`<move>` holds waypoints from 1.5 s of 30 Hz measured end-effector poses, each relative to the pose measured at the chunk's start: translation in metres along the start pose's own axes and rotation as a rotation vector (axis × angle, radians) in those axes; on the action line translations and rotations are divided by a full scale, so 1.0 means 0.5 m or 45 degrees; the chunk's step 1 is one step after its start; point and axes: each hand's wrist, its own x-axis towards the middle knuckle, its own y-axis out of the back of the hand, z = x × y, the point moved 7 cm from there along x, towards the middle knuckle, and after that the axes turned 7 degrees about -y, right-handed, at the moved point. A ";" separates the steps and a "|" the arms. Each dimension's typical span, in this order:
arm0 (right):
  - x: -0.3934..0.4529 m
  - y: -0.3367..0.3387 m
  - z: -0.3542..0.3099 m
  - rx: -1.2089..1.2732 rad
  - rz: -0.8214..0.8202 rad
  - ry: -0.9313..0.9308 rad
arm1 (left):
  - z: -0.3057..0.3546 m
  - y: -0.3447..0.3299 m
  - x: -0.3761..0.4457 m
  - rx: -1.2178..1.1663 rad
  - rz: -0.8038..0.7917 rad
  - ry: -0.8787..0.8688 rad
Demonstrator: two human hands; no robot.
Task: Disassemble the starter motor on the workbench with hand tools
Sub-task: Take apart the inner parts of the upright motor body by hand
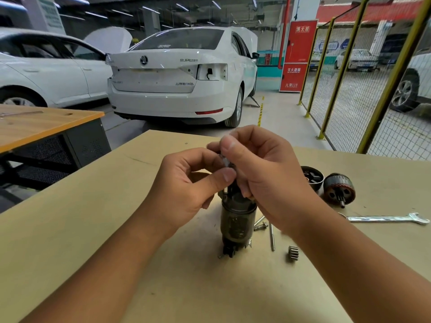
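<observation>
The dark grey cylindrical metal starter motor body (238, 220) stands upright near the middle of the tan board-covered counter (93, 241), its black terminal end down towards the near edge and its top hidden behind the hands. Both hands meet just above it. The left hand (186, 190) has its fingers curled, thumb and forefinger pinching a small pale, blurred part (225, 160) held over the top of the motor; what that part is cannot be told. The right hand (263, 173) also pinches the same small part from the other side with thumb and forefinger, its lower fingers curled down against the upper end of the motor body.

Just right of the motor's base lie a short flanged steel bolt (260, 226) and a long thin steel through-bolt (272, 237), both flat on the counter. A small grey toothed pinion gear (293, 253) lies a little nearer the near edge. Further towards the right edge sit a round black open-topped housing cap (313, 177) and, just beside it, a copper-wound armature with a short shaft (339, 191), lying tilted. A silver open-ended spanner (387, 218) lies flat near the right edge.

Beyond the far edge stand a white saloon car (182, 75), an orange-topped workbench (39, 127) to the left, and a yellow-framed mesh fence (349, 89) to the right
</observation>
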 end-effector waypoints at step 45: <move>-0.001 0.004 -0.001 -0.006 0.047 -0.022 | -0.022 -0.010 -0.005 -0.097 -0.049 0.049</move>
